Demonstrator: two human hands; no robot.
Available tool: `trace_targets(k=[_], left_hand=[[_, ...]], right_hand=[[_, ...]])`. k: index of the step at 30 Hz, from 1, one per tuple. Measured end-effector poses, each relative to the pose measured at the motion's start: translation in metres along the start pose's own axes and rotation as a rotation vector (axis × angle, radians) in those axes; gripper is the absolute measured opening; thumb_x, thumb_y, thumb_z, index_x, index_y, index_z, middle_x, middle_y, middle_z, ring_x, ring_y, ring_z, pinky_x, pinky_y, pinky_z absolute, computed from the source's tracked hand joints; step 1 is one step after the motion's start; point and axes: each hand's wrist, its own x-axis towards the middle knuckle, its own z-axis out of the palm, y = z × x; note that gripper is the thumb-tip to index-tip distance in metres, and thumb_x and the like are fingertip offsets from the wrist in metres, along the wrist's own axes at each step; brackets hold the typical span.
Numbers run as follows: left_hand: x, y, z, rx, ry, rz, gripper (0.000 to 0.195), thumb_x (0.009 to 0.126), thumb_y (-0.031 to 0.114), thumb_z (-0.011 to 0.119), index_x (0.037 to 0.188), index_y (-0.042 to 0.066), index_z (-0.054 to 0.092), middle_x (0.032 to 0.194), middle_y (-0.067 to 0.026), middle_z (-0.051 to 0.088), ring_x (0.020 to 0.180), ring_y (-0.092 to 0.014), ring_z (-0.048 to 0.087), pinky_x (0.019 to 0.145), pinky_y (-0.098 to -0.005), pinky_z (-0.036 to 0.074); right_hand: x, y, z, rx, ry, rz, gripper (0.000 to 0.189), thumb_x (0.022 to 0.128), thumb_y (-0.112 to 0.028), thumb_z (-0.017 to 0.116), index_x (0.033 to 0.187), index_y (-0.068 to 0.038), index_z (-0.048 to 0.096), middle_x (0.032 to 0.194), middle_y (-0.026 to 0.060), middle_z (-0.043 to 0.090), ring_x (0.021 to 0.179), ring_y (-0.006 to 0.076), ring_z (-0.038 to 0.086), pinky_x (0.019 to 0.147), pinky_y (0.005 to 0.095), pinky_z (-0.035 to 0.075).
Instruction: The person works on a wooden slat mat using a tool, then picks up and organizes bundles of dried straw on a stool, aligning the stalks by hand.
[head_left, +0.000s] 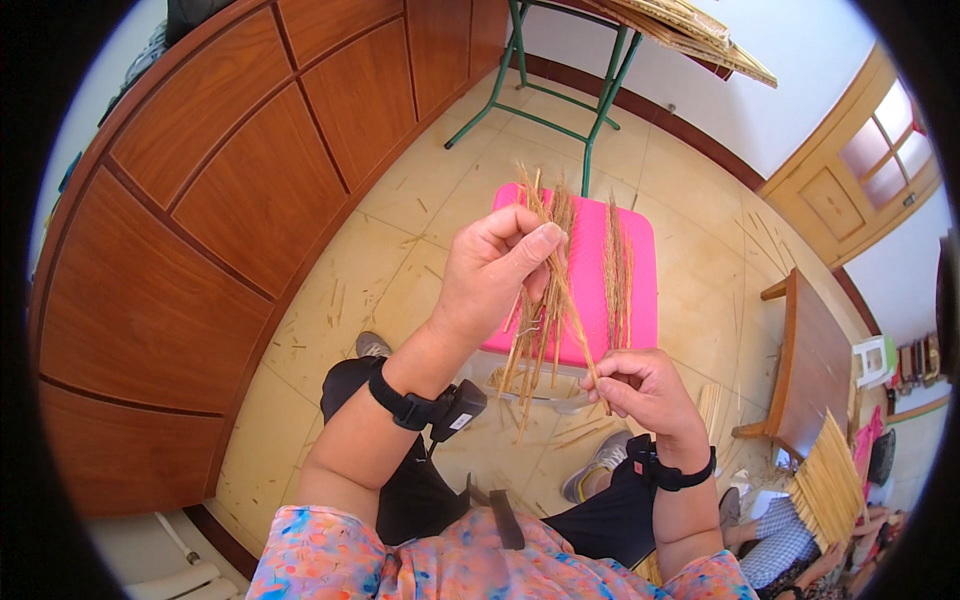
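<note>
My left hand (506, 262) pinches the feathery upper part of a dried grass or broom stalk (574, 315) between thumb and fingers. The fingers of my right hand (637, 386) are closed on the lower end of this stalk, which slants down to the right between both hands. Beneath it, a bunch of similar dried stalks (529, 375) lies on the left half of a pink plastic lid (585, 255), their ends hanging past its near edge. A smaller bunch (618, 277) lies apart on the right half.
Wooden panelling (247, 210) runs along the left. A green metal-legged stand (592, 135) is beyond the lid, with a woven straw piece (697, 37) above. At the right are an overturned wooden table (806, 360) and a seated person holding a flat bundle of straw (829, 480). Stalk scraps litter the tiles.
</note>
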Motion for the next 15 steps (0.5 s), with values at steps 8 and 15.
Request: trace_targets(k=[8, 15], left_hand=[[0.005, -0.001, -0.005, -0.048, 0.171, 0.033, 0.015, 0.089, 0.014, 0.055, 0.079, 0.003, 0.056, 0.072, -0.0069, 0.060, 0.048, -0.007, 0.046, 0.044, -0.0192, 0.038], [0.006, -0.002, -0.009, -0.028, 0.177, 0.074, 0.015, 0.089, 0.013, 0.054, 0.079, 0.003, 0.057, 0.072, -0.0059, 0.060, 0.050, -0.007, 0.046, 0.043, -0.0190, 0.036]], right_hand=[[-0.003, 0.006, -0.009, -0.025, -0.060, 0.008, 0.012, 0.086, -0.008, 0.054, 0.089, -0.001, 0.063, 0.070, 0.0006, 0.061, 0.056, 0.0020, 0.047, 0.048, 0.0174, 0.037], [-0.003, 0.009, -0.012, -0.001, -0.071, 0.015, 0.013, 0.086, -0.009, 0.054, 0.089, 0.000, 0.063, 0.070, 0.0000, 0.060, 0.055, 0.0020, 0.047, 0.048, 0.0173, 0.037]])
